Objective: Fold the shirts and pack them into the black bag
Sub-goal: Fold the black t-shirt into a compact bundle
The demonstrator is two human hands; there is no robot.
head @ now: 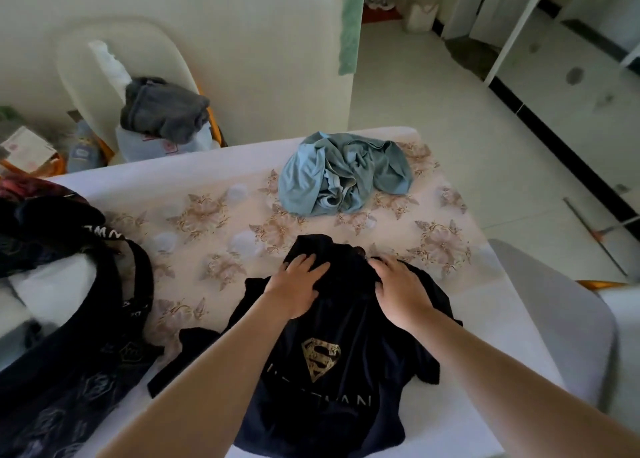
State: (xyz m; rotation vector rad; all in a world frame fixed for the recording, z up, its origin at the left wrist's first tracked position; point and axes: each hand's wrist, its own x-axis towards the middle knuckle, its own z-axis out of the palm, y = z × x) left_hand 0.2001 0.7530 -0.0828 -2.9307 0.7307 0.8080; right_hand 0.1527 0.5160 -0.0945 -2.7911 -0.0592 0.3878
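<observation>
A dark navy shirt (332, 381) with a gold S emblem lies rumpled on the table in front of me. My left hand (300, 284) rests flat on its far part with the fingers spread. My right hand (398, 291) lies on the cloth beside it, fingertips curled into the fabric at the far edge. A crumpled light blue shirt (343, 177) sits at the table's far side. The black bag (69, 336) with printed straps lies open at the left edge of the table.
The table (467, 305) wears a white floral cloth. A white chair (138, 59) behind it holds a grey garment (162, 111). Another chair (554, 305) stands at the right. Dark clothes (38, 215) pile at the far left.
</observation>
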